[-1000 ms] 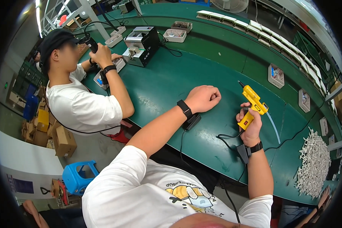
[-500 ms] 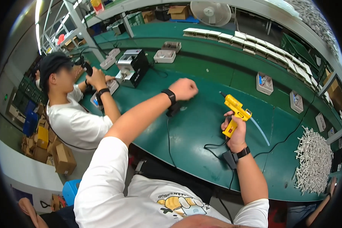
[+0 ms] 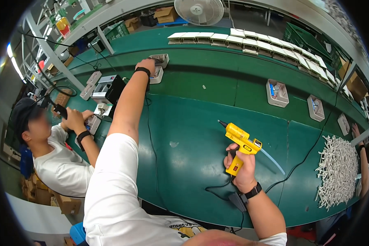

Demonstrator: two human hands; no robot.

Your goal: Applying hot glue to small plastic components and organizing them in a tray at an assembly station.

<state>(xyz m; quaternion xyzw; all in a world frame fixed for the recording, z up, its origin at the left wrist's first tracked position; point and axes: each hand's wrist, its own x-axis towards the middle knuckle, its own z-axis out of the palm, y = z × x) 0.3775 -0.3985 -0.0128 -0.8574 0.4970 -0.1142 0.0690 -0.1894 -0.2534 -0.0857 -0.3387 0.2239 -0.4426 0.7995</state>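
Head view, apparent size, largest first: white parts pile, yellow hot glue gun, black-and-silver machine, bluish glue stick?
White parts pile
Yellow hot glue gun and black-and-silver machine: too close to rank, camera distances differ
Bluish glue stick

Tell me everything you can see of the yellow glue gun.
The yellow glue gun has a hard, plastic-looking body, a dark nozzle, a black trigger and a red switch on its grip. A translucent bluish stick curves out of its rear. The right hand holds it by the grip over the green bench, nozzle pointing toward the far left. A black cable runs from the grip's foot. Whether it is switched on cannot be told.
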